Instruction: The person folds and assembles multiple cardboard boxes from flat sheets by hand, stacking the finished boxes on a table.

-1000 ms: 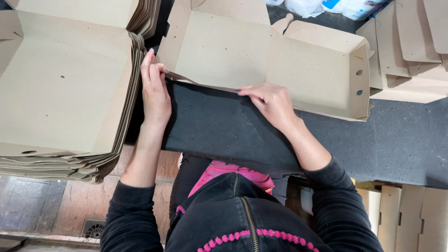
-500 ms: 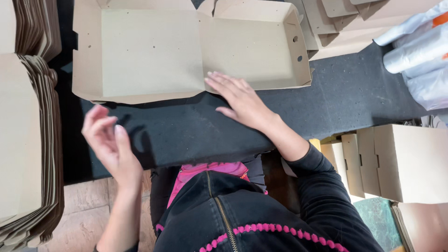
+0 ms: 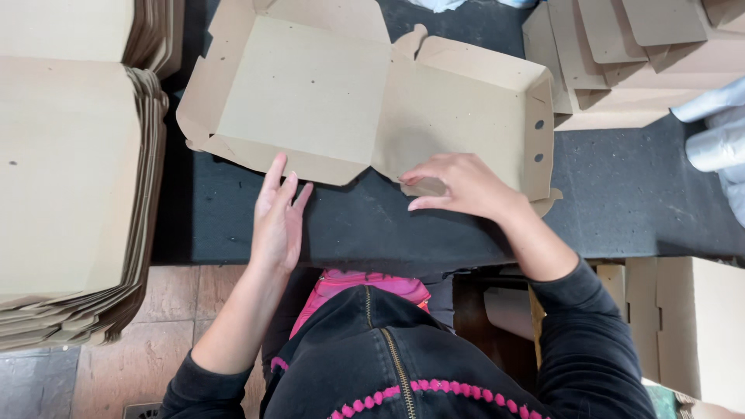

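Cardboard box blank (image 3: 365,101) has shifted left; my left hand (image 3: 278,219) has returned flat at its near edge, my right hand (image 3: 464,185) presses the fold, neither gripping.

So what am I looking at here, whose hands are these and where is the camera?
There is no machine: a person works with bare hands, and the one camera sits on their head, looking straight down. The left hand lies flat on the dark table, fingertips at the near flap of an unfolded cardboard box. The right hand rests on the box's near edge, on the side whose walls already stand up. Neither hand grips anything. At the left stands a tall stack of flat blanks; at the top right lie more cardboard pieces, and a folded box sits at the lower right.
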